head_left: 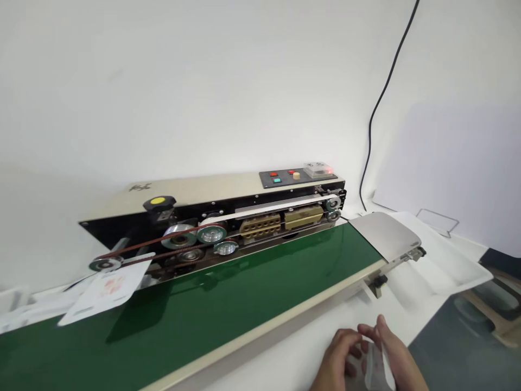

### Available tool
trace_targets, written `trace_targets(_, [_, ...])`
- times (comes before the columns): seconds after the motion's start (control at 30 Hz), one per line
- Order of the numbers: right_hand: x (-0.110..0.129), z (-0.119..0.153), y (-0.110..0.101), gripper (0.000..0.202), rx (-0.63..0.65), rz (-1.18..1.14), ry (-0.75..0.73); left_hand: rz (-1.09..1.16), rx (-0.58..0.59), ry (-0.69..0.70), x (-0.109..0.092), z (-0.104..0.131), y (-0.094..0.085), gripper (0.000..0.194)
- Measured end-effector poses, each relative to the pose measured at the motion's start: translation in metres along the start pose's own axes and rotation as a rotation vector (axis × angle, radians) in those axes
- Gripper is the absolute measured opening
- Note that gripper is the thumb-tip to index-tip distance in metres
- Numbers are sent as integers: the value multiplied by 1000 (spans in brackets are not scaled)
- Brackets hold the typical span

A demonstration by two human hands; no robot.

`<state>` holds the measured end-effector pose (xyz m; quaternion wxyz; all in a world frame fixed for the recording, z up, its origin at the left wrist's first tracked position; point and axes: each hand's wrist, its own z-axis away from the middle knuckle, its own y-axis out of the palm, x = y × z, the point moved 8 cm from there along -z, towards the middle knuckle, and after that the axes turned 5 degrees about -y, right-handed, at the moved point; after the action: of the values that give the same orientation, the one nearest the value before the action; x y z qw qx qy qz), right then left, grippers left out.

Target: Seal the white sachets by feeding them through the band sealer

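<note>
Clear bag (377,370): held near right, off the green belt (252,304)
Left hand (337,359): curled, bag's left side grasped
Right hand (401,358): bag's right edge grasped
Printed pouch (106,289): laid over belt, left

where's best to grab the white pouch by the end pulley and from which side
Probably by its lower corner, from the front across the green belt: that flat corner of the pouch juts out over it, while its upper end sits close to the pulley.
</note>
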<state>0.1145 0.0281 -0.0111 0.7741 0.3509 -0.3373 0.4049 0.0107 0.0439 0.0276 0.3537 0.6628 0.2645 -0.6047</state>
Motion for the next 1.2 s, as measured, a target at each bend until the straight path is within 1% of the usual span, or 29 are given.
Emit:
trace_targets(0.07, [-4, 0, 1, 73, -75, -57, 34, -176, -40, 144, -16, 3, -1, 71])
trace_targets(0.13, [-1, -1, 7, 77, -62, -41, 8, -319, -84, 240, -26, 6, -1, 65])
trace_targets(0.17, [0, -2, 11, 77, -34, -12, -14, -389, -124, 249, -27, 6, -1, 59])
trace_targets(0.23, [2, -3, 22, 73, 49, 80, -67, -520, -228, 214, -25, 7, -6, 42])
trace_targets(0.3, [4, -4, 31, 65, 115, 194, -137, -596, -310, 115, -20, 7, -13, 30])
trace_targets(0.33, [8, -3, 33, 63, 130, 254, -185, -594, -330, 53, -18, 6, -16, 28])
trace_targets(0.43, [28, 1, 34, 62, 147, 462, -372, -480, -338, -99, -13, 5, -22, 23])
trace_targets(0.5, [42, 6, 34, 59, 180, 589, -479, -384, -329, -122, -14, 3, -23, 21])
trace_targets(0.6, [54, 9, 33, 49, 241, 658, -542, -301, -306, -158, -12, 0, -23, 18])
trace_targets(0.67, [56, 9, 30, 45, 251, 647, -558, -234, -288, -202, -6, -1, -21, 17])
trace_targets(0.73, [53, 8, 28, 43, 255, 605, -554, -130, -274, -252, 1, -2, -18, 17])
trace_targets(0.77, [48, 7, 28, 42, 274, 564, -524, -80, -273, -277, 4, -2, -17, 17])
trace_targets(0.83, [34, 6, 28, 41, 329, 455, -410, -8, -289, -316, 8, -2, -16, 18])
trace_targets(0.9, [20, 6, 31, 40, 389, 376, -297, 31, -305, -329, 9, -2, -17, 19])
trace_targets(0.93, [16, 8, 33, 40, 409, 362, -270, 46, -307, -329, 8, -3, -17, 20])
trace_targets(1.0, [16, 10, 34, 40, 416, 377, -292, 62, -305, -326, 7, -3, -18, 22])
trace_targets(1.07, [22, 14, 34, 41, 406, 432, -372, 69, -291, -322, 5, -3, -18, 25])
trace_targets(1.13, [27, 18, 30, 43, 395, 482, -420, 87, -244, -299, 4, -2, -15, 31])
trace_targets(1.2, [34, 24, 21, 45, 390, 501, -421, 105, -183, -250, 1, -1, -11, 35])
